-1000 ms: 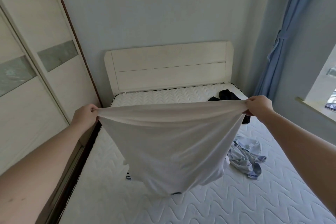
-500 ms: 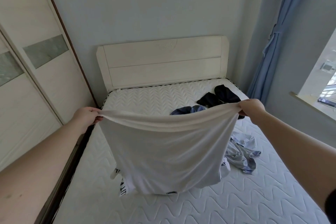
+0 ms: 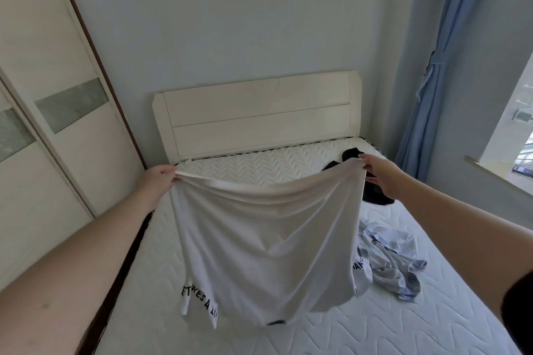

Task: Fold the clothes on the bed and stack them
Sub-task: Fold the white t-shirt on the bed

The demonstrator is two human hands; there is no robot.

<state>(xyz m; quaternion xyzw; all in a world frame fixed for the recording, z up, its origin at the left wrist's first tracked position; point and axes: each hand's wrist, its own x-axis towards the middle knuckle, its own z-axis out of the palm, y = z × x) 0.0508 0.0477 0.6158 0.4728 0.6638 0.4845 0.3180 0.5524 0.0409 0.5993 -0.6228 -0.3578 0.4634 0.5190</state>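
Observation:
A white T-shirt (image 3: pixel 265 245) with black lettering on its sleeves hangs spread out over the bed. My left hand (image 3: pixel 160 181) pinches its hem corner on the left. My right hand (image 3: pixel 380 179) holds the other hem corner between thumb and fingers, with the remaining fingers spread. The shirt's lower end with the collar touches the white quilted mattress (image 3: pixel 375 326). A crumpled light blue garment (image 3: pixel 389 262) lies to the right of the shirt. A black garment (image 3: pixel 372 190) lies near the headboard, partly hidden by my right hand.
A cream headboard (image 3: pixel 256 112) stands against the wall. A wardrobe with sliding doors (image 3: pixel 49 124) runs close along the bed's left side. A blue curtain (image 3: pixel 429 66) and a window sill (image 3: pixel 499 176) are on the right.
The shirt's top edge has gone slack and sags in the middle. Its lower end has dropped onto the mattress, showing the lettered sleeves. My right hand's fingers have loosened.

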